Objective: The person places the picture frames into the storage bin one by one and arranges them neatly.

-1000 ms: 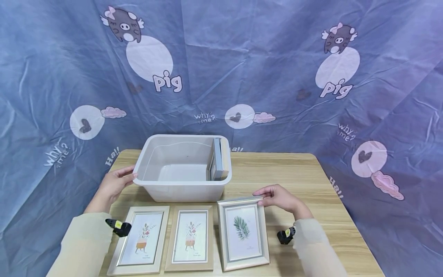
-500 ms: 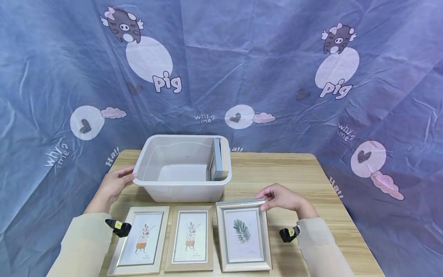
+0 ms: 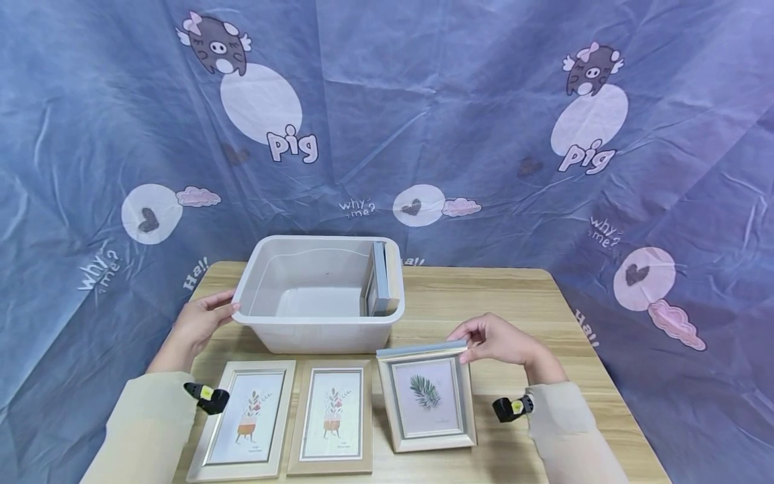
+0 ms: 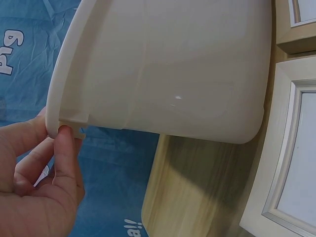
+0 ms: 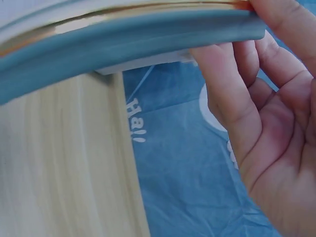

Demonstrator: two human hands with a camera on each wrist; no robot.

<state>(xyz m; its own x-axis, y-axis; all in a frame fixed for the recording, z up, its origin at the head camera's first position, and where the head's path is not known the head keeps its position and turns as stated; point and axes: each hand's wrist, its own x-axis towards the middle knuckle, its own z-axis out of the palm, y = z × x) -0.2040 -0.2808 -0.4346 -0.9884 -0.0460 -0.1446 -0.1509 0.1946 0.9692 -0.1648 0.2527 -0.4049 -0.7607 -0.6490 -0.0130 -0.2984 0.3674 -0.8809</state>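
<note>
My right hand (image 3: 497,341) pinches the top right corner of a picture frame (image 3: 393,403) with a green leaf print, tilted up off the table. The right wrist view shows the thumb and fingers on either side of the frame's blue-grey edge (image 5: 133,47). My left hand (image 3: 201,326) holds the left rim of a white plastic basin (image 3: 320,336); in the left wrist view thumb and fingers pinch that rim (image 4: 55,94). Inside the basin, a blue-grey frame (image 3: 379,275) and a light wooden frame (image 3: 393,269) stand on edge against the right wall.
Two frames with potted-plant prints lie flat before the basin: a cream one (image 3: 202,447) on the left and a tan one (image 3: 367,430) beside it. The wooden table (image 3: 484,296) ends against a blue printed cloth (image 3: 484,168) behind.
The leaf-print frame has been raised and tilted, its top edge turning up and its bottom edge lifting. My right hand has moved slightly right and up. The left hand and basin stay put.
</note>
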